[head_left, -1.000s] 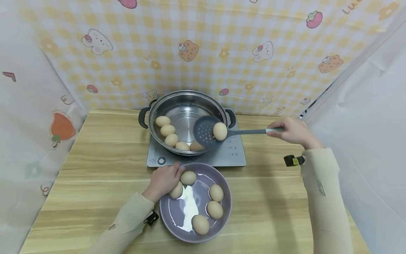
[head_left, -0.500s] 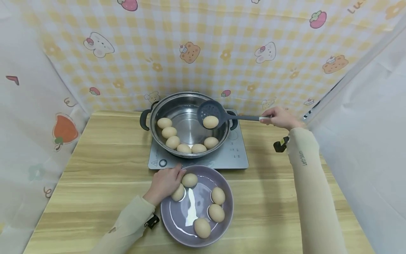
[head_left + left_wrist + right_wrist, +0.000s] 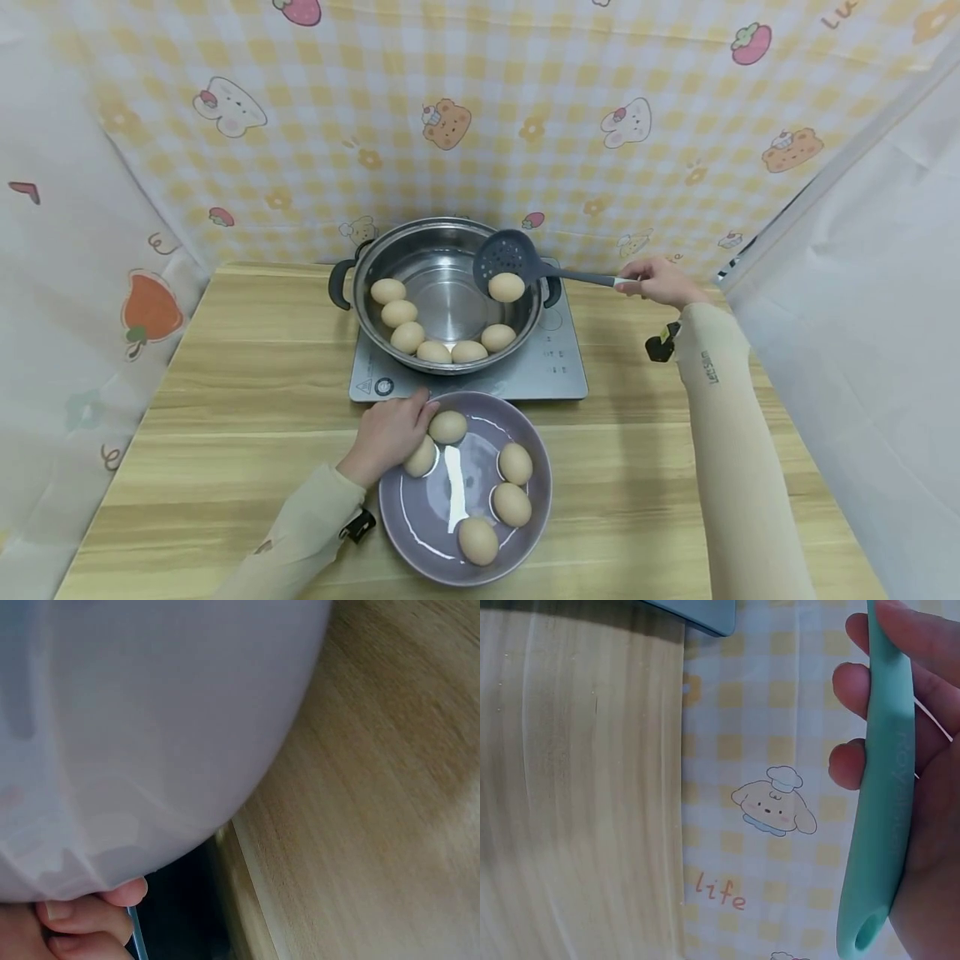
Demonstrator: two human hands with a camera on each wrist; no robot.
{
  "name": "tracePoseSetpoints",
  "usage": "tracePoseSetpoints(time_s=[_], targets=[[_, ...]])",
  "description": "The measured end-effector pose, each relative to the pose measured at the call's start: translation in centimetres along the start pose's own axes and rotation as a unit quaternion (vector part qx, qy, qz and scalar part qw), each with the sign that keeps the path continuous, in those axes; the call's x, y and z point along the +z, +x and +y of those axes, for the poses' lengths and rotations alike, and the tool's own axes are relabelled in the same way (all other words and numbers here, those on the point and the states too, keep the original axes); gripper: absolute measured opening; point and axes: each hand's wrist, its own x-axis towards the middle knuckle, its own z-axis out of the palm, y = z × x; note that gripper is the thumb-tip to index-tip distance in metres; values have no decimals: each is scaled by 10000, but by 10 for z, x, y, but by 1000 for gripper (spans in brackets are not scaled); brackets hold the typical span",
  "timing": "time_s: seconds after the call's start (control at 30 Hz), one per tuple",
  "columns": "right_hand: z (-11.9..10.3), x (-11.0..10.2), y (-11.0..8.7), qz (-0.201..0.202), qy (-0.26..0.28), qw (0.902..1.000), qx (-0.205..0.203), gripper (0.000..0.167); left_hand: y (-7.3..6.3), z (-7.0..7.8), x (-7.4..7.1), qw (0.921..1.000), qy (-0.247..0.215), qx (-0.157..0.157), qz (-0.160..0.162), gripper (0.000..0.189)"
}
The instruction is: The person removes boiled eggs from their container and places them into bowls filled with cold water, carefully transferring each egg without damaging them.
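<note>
Both grip: left hand [image 3: 390,435] plate [image 3: 478,480], right hand [image 3: 662,282] skimmer handle [image 3: 585,276]; egg [image 3: 507,287] apart, on scoop [image 3: 504,260].

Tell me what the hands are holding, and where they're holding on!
The right hand holds the grey skimmer by its green handle. The left hand grips the purple plate by its rim, fingers curled underneath.

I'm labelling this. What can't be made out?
Head view: cooktop, its centre under the pot, its control markings too small.
Head view: left side of the leftmost egg in the bowl, behind the left grip.
Right wrist view: skimmer, its head cut off by the top edge, its lettering too faint.
</note>
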Motion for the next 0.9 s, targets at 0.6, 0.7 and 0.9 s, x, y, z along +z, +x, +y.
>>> tracePoseSetpoints(time_s=[0.6,0.7,0.9], targets=[[2,-4,4,472,-487,9973,-298,22,1,0,0,9993,43,-206,-305,21],[1,-5,3,618,-779,9944,-362,22,2,0,1,9994,36,-187,-284,21],[-8,-6,0,1027,-1368,9841,-477,20,2,0,1,9993,29,-211,-304,21]])
